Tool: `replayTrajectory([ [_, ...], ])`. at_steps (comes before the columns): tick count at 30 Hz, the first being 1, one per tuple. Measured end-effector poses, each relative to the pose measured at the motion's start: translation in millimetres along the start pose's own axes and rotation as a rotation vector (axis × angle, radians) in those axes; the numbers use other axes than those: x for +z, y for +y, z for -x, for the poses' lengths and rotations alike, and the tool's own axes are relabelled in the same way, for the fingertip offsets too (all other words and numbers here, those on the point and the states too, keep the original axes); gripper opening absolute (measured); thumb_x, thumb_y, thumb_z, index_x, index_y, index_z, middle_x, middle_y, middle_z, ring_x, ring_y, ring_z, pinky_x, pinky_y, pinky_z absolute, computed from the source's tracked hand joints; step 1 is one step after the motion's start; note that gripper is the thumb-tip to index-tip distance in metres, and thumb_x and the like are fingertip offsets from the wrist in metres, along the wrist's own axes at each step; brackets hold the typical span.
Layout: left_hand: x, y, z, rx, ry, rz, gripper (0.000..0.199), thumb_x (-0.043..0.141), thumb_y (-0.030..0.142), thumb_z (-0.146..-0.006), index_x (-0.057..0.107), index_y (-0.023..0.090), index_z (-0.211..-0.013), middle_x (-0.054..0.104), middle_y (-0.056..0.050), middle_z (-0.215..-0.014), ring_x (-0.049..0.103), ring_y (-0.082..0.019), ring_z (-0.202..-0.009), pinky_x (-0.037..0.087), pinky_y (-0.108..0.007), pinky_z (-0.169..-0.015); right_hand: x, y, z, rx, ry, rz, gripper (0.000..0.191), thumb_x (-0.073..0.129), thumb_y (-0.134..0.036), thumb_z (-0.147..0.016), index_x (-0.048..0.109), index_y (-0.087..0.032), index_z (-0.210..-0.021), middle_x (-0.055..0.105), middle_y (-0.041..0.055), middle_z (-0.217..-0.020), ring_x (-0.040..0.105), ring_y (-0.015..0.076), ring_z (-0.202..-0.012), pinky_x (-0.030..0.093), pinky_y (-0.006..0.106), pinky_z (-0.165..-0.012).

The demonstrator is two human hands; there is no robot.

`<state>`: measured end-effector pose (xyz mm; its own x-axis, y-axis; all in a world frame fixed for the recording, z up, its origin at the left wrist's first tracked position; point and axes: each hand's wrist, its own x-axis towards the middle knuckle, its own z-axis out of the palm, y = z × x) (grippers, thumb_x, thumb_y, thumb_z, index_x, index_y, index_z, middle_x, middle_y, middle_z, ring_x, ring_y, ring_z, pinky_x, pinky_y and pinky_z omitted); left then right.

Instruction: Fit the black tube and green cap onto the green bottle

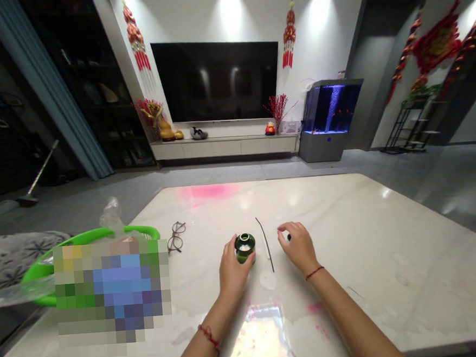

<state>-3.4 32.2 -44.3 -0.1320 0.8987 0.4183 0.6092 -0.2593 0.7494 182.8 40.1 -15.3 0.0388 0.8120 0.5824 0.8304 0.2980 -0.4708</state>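
My left hand (235, 268) is wrapped round a small dark green jar (245, 245) with a pale ring-shaped opening on top, upright on the marble table (347, 220). To its right, my right hand (298, 245) is held over the table with thumb and fingers curled round a small dark object (289, 237), too small to name. Between the hands lies a thin black stick (266, 244), with a short white strip (267, 248) beside it. A round translucent patch (268, 280) shows on the tabletop just below them.
Eyeglasses (177, 237) lie left of the jar. A green basket (146, 229) with plastic bags stands at the table's left, partly pixelated. Pink stains (210, 191) mark the far edge. Beyond are a television (219, 82), a low cabinet (219, 148) and a fish tank (333, 109).
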Motion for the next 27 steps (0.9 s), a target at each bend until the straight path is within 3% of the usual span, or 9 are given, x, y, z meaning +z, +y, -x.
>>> replayTrajectory([
  [5,-0.2,-2,-1,0.000,-0.010,0.025,0.056,0.061,0.031,-0.068,0.045,0.020,-0.120,0.055,-0.009,-0.114,0.051,-0.024,-0.110,0.042,-0.039,-0.092,13,-21,9,-0.046,-0.171,0.088,0.015,0.047,-0.015,-0.078,0.060,-0.020,-0.077,0.064,0.0049,-0.073,0.056,0.0195,-0.074,0.041,0.030,-0.069],
  [12,-1.6,2,-1,-0.032,-0.015,0.022,0.055,0.062,0.030,-0.066,0.047,0.019,-0.118,0.055,-0.009,-0.113,0.052,-0.024,-0.109,0.043,-0.039,-0.091,33,-19,17,0.066,-0.332,0.180,0.015,0.048,-0.019,-0.079,0.063,-0.017,-0.081,0.066,0.0083,-0.079,0.061,0.0209,-0.075,0.041,0.029,-0.063],
  [16,-3.6,6,-1,-0.068,-0.045,0.020,0.056,0.061,0.028,-0.067,0.045,0.017,-0.119,0.054,-0.011,-0.117,0.052,-0.024,-0.109,0.043,-0.039,-0.092,38,-17,20,0.110,-0.384,0.237,0.019,0.052,-0.024,-0.077,0.062,-0.014,-0.089,0.065,0.0124,-0.087,0.062,0.0240,-0.079,0.042,0.031,-0.064],
  [27,-4.2,9,-1,-0.081,-0.059,0.005,0.057,0.062,0.027,-0.065,0.045,0.017,-0.119,0.054,-0.010,-0.115,0.052,-0.023,-0.108,0.041,-0.036,-0.092,36,-31,16,0.239,-0.476,0.333,0.018,0.048,-0.022,-0.076,0.063,-0.014,-0.082,0.063,0.0125,-0.089,0.062,0.0222,-0.079,0.040,0.029,-0.063],
])
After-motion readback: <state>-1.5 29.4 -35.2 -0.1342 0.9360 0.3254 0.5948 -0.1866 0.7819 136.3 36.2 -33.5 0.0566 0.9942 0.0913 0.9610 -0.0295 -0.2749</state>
